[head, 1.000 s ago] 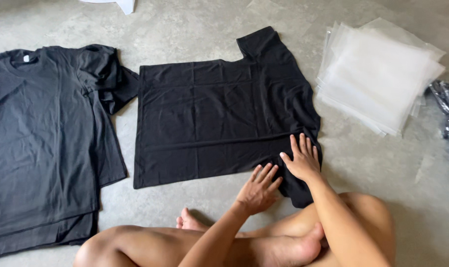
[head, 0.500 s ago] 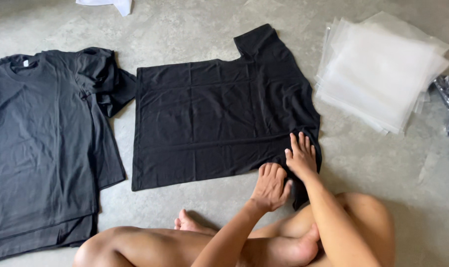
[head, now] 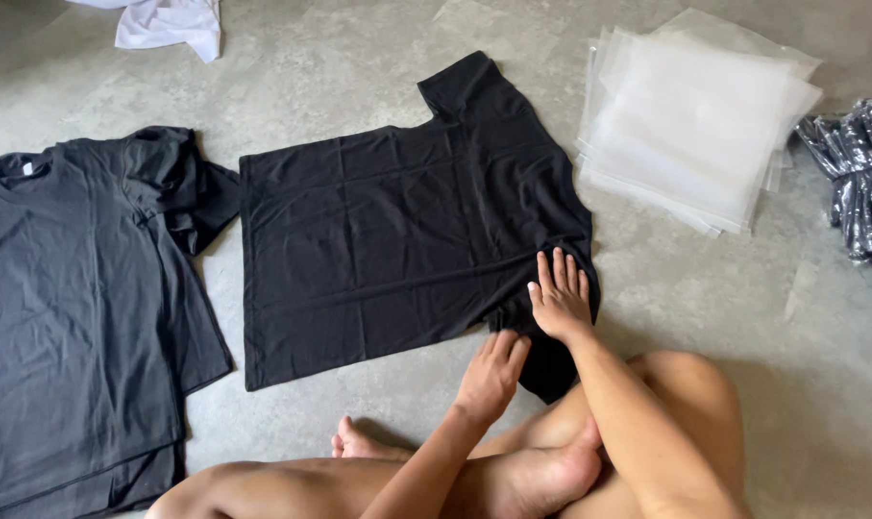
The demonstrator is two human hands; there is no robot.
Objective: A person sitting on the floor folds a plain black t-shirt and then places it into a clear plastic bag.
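Both hands flat on black T-shirt (head: 397,231) spread on floor (head: 359,58) — left hand (head: 493,373) and right hand (head: 559,300) at near sleeve, fingers extended, gripping nothing.

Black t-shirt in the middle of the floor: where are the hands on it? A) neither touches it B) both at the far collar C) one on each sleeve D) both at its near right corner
D: the left hand and right hand both rest flat on the near right corner of the black t-shirt, close beside each other.
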